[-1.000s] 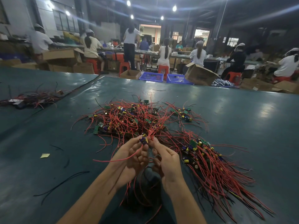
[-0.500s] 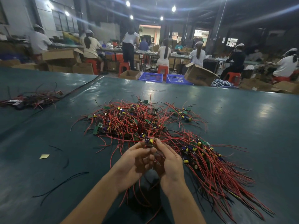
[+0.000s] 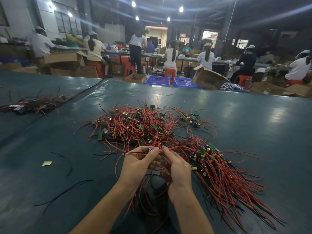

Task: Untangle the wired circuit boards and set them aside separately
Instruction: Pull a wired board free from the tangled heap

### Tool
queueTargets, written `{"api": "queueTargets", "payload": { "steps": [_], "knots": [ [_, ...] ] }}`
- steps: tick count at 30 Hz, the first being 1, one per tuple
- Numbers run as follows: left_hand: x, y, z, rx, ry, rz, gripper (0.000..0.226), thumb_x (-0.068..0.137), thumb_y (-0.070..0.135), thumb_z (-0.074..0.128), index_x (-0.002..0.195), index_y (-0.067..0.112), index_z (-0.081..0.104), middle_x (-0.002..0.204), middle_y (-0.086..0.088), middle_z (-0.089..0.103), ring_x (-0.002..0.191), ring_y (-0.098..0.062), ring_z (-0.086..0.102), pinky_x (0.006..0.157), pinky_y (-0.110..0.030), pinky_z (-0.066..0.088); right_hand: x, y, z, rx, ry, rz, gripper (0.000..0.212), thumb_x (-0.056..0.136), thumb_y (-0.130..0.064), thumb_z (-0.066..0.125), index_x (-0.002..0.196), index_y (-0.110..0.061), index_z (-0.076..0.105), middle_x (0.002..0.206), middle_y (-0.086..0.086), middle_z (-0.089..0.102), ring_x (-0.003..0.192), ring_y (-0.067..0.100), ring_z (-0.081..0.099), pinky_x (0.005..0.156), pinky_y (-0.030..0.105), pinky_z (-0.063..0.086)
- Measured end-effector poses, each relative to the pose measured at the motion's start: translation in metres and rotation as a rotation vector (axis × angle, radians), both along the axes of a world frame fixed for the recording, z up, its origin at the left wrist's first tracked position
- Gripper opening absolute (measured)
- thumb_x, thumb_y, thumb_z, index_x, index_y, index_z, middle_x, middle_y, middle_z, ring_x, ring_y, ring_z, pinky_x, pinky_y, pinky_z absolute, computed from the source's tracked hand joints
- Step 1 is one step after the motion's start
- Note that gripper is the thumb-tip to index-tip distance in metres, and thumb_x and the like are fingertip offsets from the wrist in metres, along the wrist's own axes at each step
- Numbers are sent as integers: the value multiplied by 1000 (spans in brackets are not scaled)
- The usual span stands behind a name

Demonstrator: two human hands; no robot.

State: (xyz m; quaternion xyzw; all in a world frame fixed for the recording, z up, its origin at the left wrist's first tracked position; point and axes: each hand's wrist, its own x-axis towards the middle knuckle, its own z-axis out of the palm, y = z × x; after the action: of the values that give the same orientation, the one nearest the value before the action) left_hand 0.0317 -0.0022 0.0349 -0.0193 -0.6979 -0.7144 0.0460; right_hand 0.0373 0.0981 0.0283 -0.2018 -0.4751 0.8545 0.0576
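Left hand pinches a circuit board, right hand a wire — blue crates beyond

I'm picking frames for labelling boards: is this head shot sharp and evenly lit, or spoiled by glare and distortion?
Head view: the tangled pile of red-wired green circuit boards, the left hand and right hand are sharp; the ceiling lamps flare into streaks; pale glare patches lie on the dark teal table; its far edge bows from wide-angle distortion; the background workers look soft.
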Motion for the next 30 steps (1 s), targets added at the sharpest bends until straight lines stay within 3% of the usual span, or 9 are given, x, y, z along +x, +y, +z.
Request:
{"api": "queueTargets", "payload": {
  "steps": [3,6,9,13,16,20,23,27,30],
  "knots": [
    [0,-1,0,-3,12,-27,22,89,22,64,89,1,69,78,-9,71,68,-13,68,65,-24,55,-3,10,1,18,-77,-109,7,81,-22,78,80,-15,80,64,-5,70,54,11,61,43,21,46],
    [0,-2,1,123,5,-87,13,86,13,67,88,0,68,70,-10,71,58,-15,65,59,-23,54,-6,29,2,-4,-120,-216,13,82,-25,77,77,-12,78,57,-2,55,41,7,44,36,19,36],
    [-2,-3,1,218,9,-143,9,83,9,68,87,1,68,68,-11,70,55,-17,63,57,-24,53,-7,46,4,-93,-109,-291,16,83,-22,76,70,-13,73,57,-1,55,33,5,40,33,16,33],
    [-2,-4,0,246,39,-162,22,73,20,72,85,2,68,69,-12,71,56,-18,64,58,-24,55,-6,50,6,-119,-56,-283,20,85,-23,75,67,-14,75,54,-7,62,35,2,43,34,16,34],
    [-6,-9,-2,249,71,-100,33,68,25,75,88,0,69,71,-12,72,60,-19,67,61,-23,57,-3,46,6,-6,-33,-229,18,87,-31,73,82,-15,76,73,-7,73,49,5,50,37,18,37],
    [-12,-17,-4,117,183,19,32,71,33,75,93,10,70,76,-8,74,70,-19,72,64,-21,55,0,32,6,281,3,-143,20,91,-40,65,90,-21,72,84,-8,76,52,2,57,47,22,41],
    [-12,-14,-7,26,260,-17,21,82,18,73,103,19,69,88,-1,76,84,-17,73,75,-22,56,6,10,7,393,169,-62,15,93,-33,64,95,-21,72,82,-5,76,59,2,61,49,16,45],
    [-7,-12,-14,-302,483,-126,50,90,-1,59,135,19,51,105,18,71,94,-2,69,84,-17,53,12,0,12,363,341,10,12,85,-25,71,92,-16,76,81,3,77,72,12,70,60,21,55],
    [-7,-13,-19,-431,526,-205,67,86,-10,49,146,17,36,119,-3,67,104,-9,65,92,-28,52,12,5,11,442,328,-27,12,80,-21,79,92,-19,76,81,3,77,76,16,73,71,32,60]
  ]
}}
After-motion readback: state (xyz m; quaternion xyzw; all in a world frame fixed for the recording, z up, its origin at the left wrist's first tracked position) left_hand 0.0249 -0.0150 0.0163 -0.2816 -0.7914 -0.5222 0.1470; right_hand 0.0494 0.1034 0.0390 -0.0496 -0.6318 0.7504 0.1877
